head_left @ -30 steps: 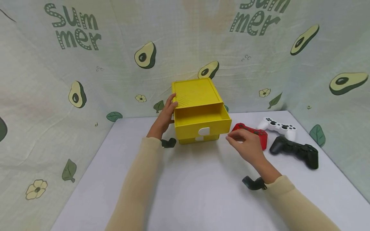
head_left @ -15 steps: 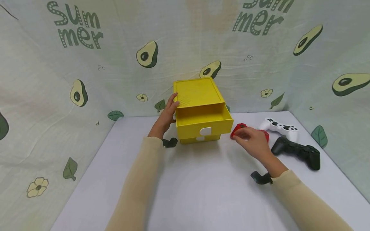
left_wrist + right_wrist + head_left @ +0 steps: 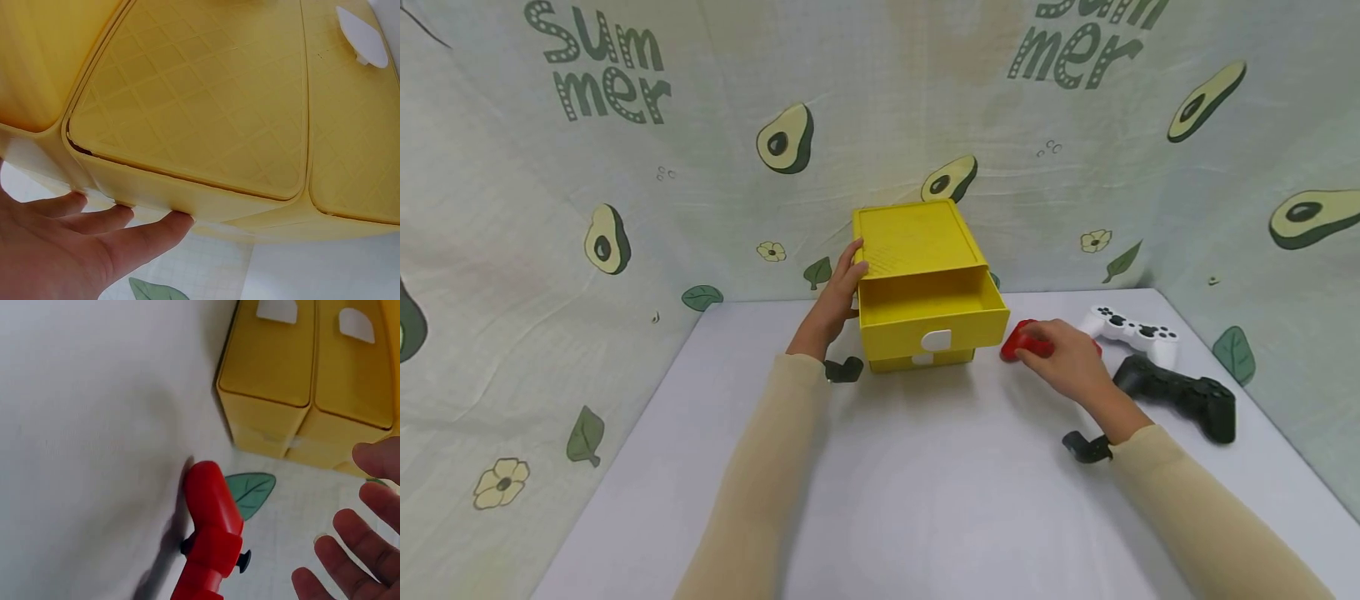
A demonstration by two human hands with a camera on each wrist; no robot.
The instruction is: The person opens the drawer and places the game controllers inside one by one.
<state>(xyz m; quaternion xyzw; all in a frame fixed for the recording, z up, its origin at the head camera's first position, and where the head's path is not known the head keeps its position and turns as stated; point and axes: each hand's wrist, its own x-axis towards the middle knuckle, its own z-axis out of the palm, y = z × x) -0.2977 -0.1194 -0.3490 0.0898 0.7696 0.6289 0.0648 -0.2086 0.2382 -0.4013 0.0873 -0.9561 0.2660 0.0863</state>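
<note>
Showing smooth red with dark thumbsticks, the red controller (image 3: 214, 499) sits between our yellow drawer box (image 3: 921, 239) and the black controller (image 3: 1176, 395). Our right hand (image 3: 1067, 358), fingers loosely spread, has moved over it from beside the pulled-out top drawer (image 3: 895, 337); our left hand (image 3: 835, 304), fingers extended, still touches the box's side.

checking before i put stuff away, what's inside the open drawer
Only bare yellow surfaces show inside the drawer. Its rear is covered by the cabinet, so anything back there can't be seen.
</note>
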